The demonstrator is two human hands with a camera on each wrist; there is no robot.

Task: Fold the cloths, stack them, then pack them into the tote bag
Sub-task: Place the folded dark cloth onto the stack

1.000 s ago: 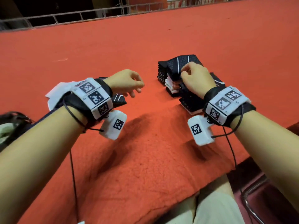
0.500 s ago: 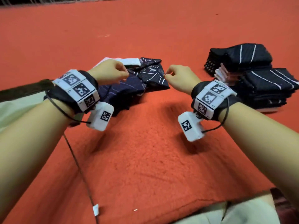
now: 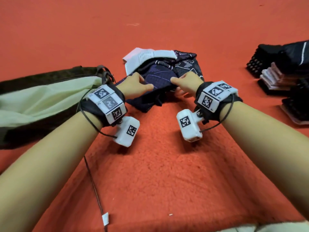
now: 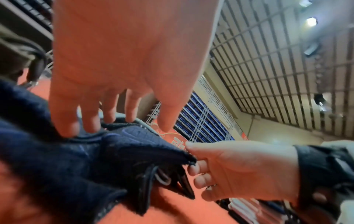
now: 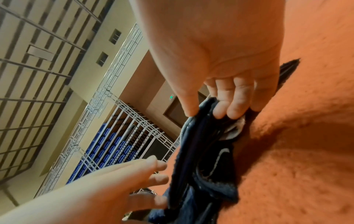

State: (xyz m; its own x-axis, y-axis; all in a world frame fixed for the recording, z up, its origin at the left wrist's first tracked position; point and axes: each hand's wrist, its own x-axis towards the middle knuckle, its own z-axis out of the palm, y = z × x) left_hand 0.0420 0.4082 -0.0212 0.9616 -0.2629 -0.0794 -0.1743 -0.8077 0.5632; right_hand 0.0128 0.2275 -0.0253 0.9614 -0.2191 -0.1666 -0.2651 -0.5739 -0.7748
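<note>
Orange-red fleecy fabric (image 3: pixel 150 173) covers the whole work surface, and a railed gallery with blue seats is seen behind it in the wrist views. Near the middle a heap of unfolded cloths (image 3: pixel 184 64), dark navy with pale line patterns and one white piece, is piled loosely. The top navy cloth (image 3: pixel 158 77) is pinched at its right edge between the thumb and curled fingers of the right hand (image 3: pixel 185 82). The left hand (image 3: pixel 133 84) is laid on the cloth's left side with fingers extended and slightly spread, nothing being gripped by it. A tote bag (image 3: pixel 41 97), pale green inside with dark trim, is lying open at the left. Folded cloths (image 3: pixel 284 77) are stacked at the right edge, well apart from the heap.
</note>
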